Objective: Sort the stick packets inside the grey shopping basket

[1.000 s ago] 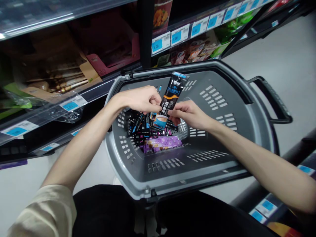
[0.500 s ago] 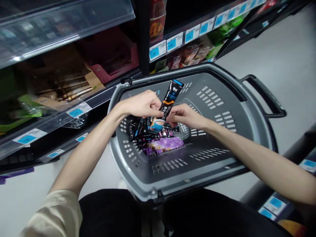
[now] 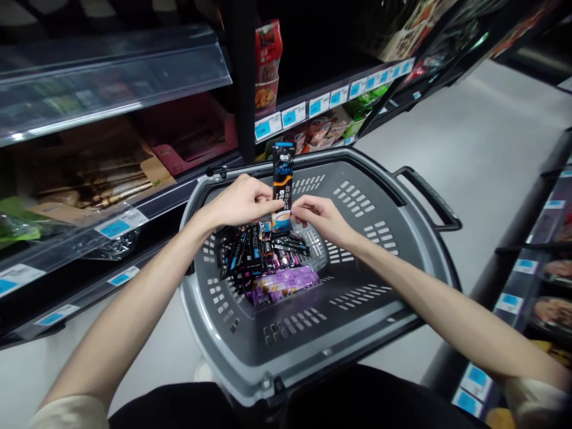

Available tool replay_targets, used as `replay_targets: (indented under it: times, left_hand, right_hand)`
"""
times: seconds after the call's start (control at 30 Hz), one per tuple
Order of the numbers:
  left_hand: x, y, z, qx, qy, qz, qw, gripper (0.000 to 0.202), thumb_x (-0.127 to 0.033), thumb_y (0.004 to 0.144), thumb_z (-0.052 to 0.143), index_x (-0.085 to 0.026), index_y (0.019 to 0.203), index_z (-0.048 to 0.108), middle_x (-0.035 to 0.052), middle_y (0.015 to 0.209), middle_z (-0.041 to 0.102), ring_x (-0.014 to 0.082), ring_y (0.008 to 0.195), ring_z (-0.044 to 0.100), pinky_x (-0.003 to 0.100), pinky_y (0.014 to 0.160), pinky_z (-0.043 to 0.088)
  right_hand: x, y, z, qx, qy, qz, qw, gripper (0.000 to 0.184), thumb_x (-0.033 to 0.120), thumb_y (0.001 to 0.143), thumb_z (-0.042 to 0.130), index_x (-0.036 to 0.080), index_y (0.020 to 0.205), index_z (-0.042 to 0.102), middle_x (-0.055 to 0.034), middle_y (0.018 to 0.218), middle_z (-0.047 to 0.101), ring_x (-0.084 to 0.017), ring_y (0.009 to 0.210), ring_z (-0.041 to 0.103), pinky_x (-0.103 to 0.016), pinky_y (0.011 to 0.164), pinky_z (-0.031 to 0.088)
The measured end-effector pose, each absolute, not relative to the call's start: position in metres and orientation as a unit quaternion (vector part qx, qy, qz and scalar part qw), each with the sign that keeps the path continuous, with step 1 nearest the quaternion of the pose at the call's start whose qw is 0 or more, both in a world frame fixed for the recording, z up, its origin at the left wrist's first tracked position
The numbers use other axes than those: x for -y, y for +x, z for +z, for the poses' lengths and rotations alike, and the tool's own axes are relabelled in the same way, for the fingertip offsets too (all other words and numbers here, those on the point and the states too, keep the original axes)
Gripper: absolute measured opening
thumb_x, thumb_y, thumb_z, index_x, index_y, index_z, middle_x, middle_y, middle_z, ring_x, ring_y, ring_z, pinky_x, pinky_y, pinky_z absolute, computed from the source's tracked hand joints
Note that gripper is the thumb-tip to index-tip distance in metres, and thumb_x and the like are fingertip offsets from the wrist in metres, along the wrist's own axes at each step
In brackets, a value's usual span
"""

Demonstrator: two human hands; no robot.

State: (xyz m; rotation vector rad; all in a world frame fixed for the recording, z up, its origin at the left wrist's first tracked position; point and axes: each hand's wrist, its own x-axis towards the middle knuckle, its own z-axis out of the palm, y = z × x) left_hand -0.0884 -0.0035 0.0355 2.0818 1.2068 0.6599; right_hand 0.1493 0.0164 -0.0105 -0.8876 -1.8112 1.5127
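Observation:
A long black drink-powder sachet with a blue top edge, an orange band and a cup picture stands upright above the shopping basket. My left hand is closed on its left side, the thumb lying across the front. At the sachet's right edge, my right hand pinches with its fingertips. Below them, on the basket floor, several black sachets lie in a loose pile. In front of that pile is a purple packet.
Shelving with bagged goods runs along the left and far side, close to the basket's rim. A black basket handle sticks out on the right. Another shelf with price labels stands at the right edge. Pale floor shows beyond the basket.
The sachet has turned from leaning right to nearly upright, still between both hands. The view has shifted, so the basket and hands appear farther left and the basket lower.

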Motion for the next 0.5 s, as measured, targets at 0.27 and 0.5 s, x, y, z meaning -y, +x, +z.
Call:
replay_targets:
  times: [0.27, 0.5]
  left_hand:
    - [0.001, -0.088, 0.033, -0.485, 0.759, 0.294, 0.319, 0.05, -0.053, 0.095, 0.062, -0.015, 0.063, 0.067, -0.0007, 0.055, 0.064, 0.0098, 0.052, 0.049, 0.025, 0.057, 0.033]
    - [-0.008, -0.091, 0.019, -0.409, 0.691, 0.365, 0.471, 0.051, -0.041, 0.077, 0.085, -0.014, 0.116, 0.068, 0.0104, 0.107, 0.077, 0.0213, 0.096, 0.073, 0.031, 0.083, 0.054]
  right_hand:
    - [-0.013, 0.148, -0.014, 0.573, -0.317, 0.691, 0.307, 0.035, 0.051, 0.086, 0.081, 0.022, 0.104, 0.074, -0.005, 0.098, 0.077, -0.019, 0.087, 0.071, -0.032, 0.07, 0.061]
    - [-0.012, 0.15, -0.006, 0.566, -0.308, 0.717, 0.268, 0.035, 0.052, 0.087, 0.079, 0.019, 0.096, 0.074, -0.0042, 0.088, 0.071, -0.015, 0.074, 0.063, -0.025, 0.06, 0.052]
